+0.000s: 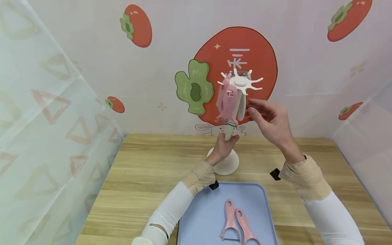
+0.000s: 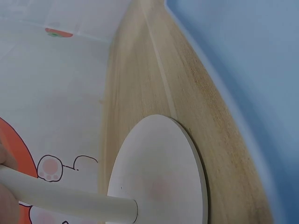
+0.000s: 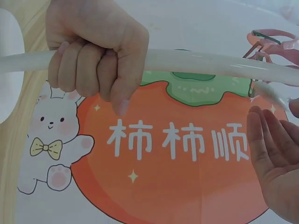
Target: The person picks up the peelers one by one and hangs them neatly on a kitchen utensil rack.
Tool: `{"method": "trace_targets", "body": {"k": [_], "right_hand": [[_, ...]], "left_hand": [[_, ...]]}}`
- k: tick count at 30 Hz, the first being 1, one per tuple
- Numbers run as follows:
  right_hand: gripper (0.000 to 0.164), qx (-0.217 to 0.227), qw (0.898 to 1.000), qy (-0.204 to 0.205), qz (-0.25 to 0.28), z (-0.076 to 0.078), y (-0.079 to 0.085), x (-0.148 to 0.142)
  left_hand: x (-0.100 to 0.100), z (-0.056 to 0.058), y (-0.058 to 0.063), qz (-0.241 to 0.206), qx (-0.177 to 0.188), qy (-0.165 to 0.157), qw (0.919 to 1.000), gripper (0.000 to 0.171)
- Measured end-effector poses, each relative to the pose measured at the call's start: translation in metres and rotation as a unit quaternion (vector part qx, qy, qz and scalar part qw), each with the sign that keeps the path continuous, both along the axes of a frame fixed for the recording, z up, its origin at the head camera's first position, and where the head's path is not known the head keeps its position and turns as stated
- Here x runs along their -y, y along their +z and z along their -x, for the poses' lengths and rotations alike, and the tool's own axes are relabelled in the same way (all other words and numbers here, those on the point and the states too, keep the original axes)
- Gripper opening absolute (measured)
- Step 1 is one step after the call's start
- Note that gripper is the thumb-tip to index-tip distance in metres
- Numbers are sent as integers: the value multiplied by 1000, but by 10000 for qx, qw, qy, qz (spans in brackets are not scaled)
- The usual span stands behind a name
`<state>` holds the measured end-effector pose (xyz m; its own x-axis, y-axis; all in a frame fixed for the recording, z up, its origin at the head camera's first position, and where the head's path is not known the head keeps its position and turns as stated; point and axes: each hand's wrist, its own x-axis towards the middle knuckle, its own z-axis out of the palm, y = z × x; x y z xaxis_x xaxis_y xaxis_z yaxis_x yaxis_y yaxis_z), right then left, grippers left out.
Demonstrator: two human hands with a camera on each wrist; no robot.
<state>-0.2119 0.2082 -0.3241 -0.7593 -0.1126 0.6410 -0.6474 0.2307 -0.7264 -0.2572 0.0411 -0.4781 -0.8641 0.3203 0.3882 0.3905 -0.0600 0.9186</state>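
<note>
A white stand has a round base (image 1: 226,163), an upright pole (image 2: 70,196) and a crown of hooks (image 1: 240,81). My left hand (image 1: 224,148) grips the pole low down, fingers wrapped around it in the right wrist view. Pink peelers (image 1: 230,102) hang from hooks on the left, blades downward. A white handle (image 1: 242,107) hangs beside them on the right. Just right of that handle is my right hand (image 1: 272,122), its fingers and thumb apart and loosely bent. In the right wrist view its fingers (image 3: 266,135) lie close by the handle's end.
Near the front of the wooden table (image 1: 147,177), a light blue tray (image 1: 199,217) holds two pink peelers, one peeler (image 1: 230,217) left of the other peeler (image 1: 245,226). A wall (image 1: 306,68) printed with persimmons rises behind the stand.
</note>
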Motion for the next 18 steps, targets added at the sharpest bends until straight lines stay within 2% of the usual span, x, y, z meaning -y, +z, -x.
{"method": "trace_targets", "body": {"k": [4, 8, 11, 18], "right_hand": [[31, -40, 9999, -79, -47, -5, -2, 3], [29, -31, 9998, -190, -105, -9, -6, 4], [29, 5, 9995, -242, -218, -12, -10, 4], [28, -45, 9995, -130, -276, -24, -18, 4]], "left_hand": [[2, 0, 1, 94, -5, -22, 10000, 18], [2, 1, 1, 108, -76, -42, 9999, 34], [3, 1, 1, 86, -89, -75, 9999, 37], [3, 0, 2, 31, 4, -22, 10000, 15]]}}
